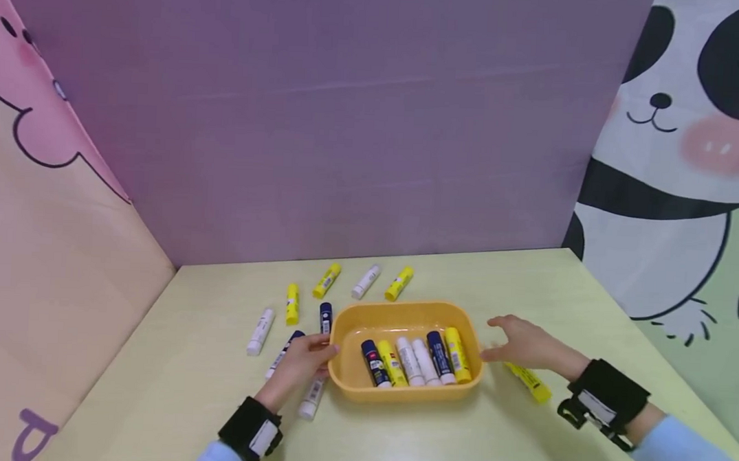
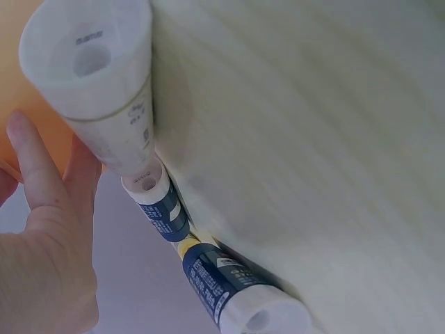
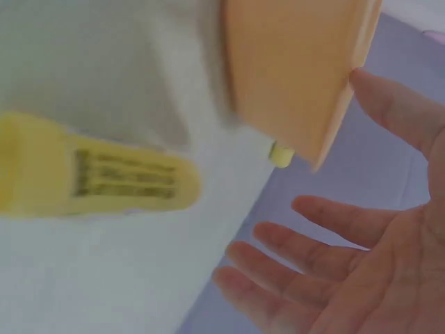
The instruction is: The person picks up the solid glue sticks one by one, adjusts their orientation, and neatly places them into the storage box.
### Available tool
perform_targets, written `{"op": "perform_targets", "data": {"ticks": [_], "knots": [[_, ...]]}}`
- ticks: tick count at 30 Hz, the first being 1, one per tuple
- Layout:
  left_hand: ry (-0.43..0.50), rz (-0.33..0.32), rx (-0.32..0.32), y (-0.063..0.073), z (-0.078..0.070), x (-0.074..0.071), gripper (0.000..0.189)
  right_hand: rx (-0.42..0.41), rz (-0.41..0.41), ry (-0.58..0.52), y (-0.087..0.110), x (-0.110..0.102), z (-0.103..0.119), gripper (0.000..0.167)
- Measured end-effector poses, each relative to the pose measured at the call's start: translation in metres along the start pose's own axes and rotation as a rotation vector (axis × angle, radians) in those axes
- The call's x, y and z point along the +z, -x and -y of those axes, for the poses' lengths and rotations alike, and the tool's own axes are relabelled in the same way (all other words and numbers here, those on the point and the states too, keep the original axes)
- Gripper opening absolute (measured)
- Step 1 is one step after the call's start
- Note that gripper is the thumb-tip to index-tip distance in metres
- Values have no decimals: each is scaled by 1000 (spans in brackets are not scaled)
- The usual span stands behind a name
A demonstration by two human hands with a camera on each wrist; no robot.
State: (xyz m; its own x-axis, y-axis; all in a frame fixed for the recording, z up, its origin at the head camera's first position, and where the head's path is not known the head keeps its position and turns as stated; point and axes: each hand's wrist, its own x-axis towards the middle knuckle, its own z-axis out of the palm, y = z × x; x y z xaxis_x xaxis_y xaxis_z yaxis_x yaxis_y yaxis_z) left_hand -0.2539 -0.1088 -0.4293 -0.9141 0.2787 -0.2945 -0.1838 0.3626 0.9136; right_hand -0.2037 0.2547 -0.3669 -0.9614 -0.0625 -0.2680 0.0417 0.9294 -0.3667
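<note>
A yellow-orange plastic tray (image 1: 353, 320) holds a row of glue sticks, dark blue, yellow and white, leaning along its near side. My left hand (image 1: 302, 362) grips the tray's left rim between thumb and fingers. At the right end, my right hand (image 1: 528, 344) has its fingers spread, the thumb tip (image 3: 365, 87) at the tray's rim. A yellow glue stick (image 1: 531, 385) lies on the table below the right hand. Close by the left hand are a white glue stick (image 2: 104, 118) and two dark blue ones, partly covered by that hand in the head view.
Behind the tray lie yellow glue sticks (image 1: 327, 281) and a white glue stick (image 1: 366, 282). Another yellow one (image 1: 292, 304) and a white one (image 1: 260, 332) lie to the left. A purple panel (image 1: 374, 134) closes off the table's (image 1: 184, 360) back edge, with printed panels at both sides.
</note>
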Motion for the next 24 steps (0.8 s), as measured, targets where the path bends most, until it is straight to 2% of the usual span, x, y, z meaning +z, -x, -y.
{"op": "perform_targets", "data": {"ticks": [7,16,24], "knots": [[-16,-6,-2,0,-1,1,46,24,65,-59,1,4,-33,76],[-10,-4,0,0,-1,1,45,50,61,26,-1,9,-62,62],[-16,-14,-2,-1,0,1,45,50,58,-15,-1,15,-62,46]]}}
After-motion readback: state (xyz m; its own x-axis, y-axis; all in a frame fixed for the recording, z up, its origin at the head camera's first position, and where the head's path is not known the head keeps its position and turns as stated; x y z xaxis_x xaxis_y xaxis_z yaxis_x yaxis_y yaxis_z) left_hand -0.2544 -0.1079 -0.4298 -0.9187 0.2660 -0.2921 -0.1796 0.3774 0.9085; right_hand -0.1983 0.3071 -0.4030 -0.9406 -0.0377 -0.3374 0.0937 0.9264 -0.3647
